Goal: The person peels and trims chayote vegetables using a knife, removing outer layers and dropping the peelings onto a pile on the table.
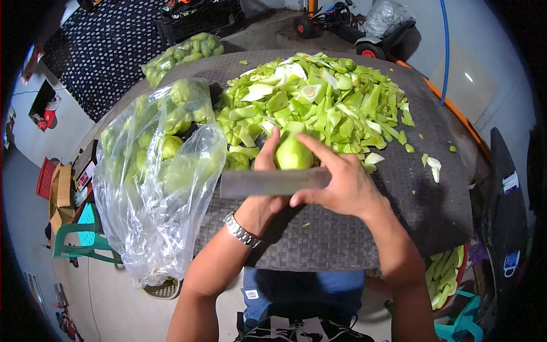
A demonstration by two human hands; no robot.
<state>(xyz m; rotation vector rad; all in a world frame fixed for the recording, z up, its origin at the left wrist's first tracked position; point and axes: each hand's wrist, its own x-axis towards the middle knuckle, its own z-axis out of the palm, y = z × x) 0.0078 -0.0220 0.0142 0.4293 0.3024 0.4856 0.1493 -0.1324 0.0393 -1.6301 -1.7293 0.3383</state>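
My left hand (262,208), with a metal watch at the wrist, holds a pale green chayote (293,153) upright, its thumb along the left side. In my right hand (346,185) is a wide-bladed knife (259,183), its blade pointing left and blurred. The blade crosses in front of the chayote's lower end and hides part of my left hand. The right index finger reaches toward the top of the chayote. Just beyond lies a large heap of green peelings and cut pieces (325,100). To the left, a clear plastic bag (154,188) holds several whole chayotes (171,146).
Another bag of green produce (185,54) sits at the table's far left edge. Loose scraps (434,168) lie on the dark woven tabletop (342,245). At lower right is a container of pale green slices (443,276), near a teal stool (462,319). A green chair (85,236) stands left.
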